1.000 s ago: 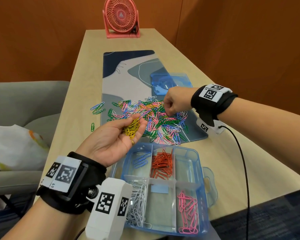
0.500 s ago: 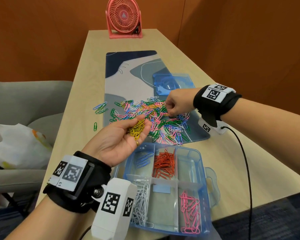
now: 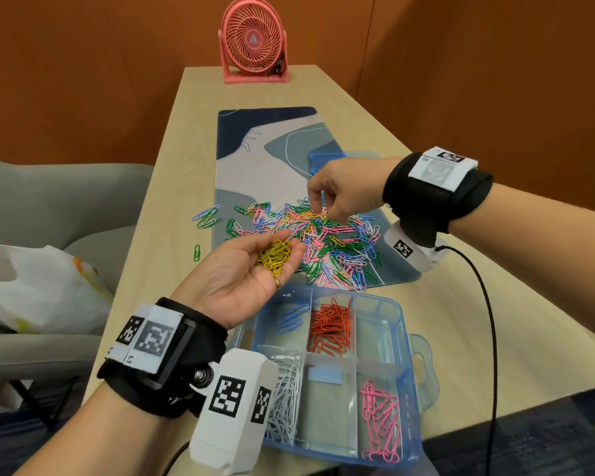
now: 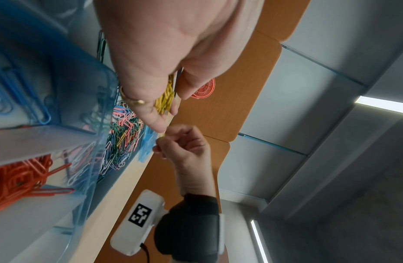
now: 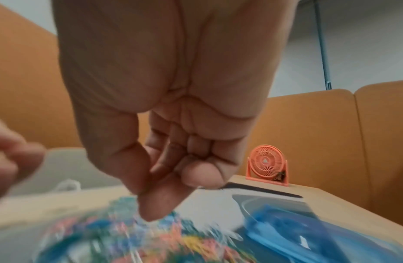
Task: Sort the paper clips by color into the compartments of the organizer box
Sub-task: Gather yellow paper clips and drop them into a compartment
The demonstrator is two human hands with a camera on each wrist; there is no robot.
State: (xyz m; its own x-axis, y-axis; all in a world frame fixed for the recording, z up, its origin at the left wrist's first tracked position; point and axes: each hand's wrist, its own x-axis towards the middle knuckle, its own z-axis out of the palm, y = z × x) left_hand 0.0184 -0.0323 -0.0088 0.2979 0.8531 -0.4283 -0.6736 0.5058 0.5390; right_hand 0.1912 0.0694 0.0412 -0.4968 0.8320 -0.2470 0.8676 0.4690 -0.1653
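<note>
My left hand lies palm up over the near left of the mat, its fingers cupped round a bunch of yellow paper clips, also seen in the left wrist view. My right hand hovers just above the mixed pile of coloured clips. Its thumb and forefinger pinch something small that looks like a yellow clip. The blue organizer box stands open near me, with blue clips, orange clips, white clips and pink clips in separate compartments.
The pile lies on a patterned desk mat, with the box's blue lid behind my right hand. A pink fan stands at the table's far end. A loose green clip lies left of the mat. A grey chair with a bag is on the left.
My right hand has lifted off the pile and moved left, towards my left hand, with its fingertips pinched. The left hand still holds the yellow clips in much the same place.
</note>
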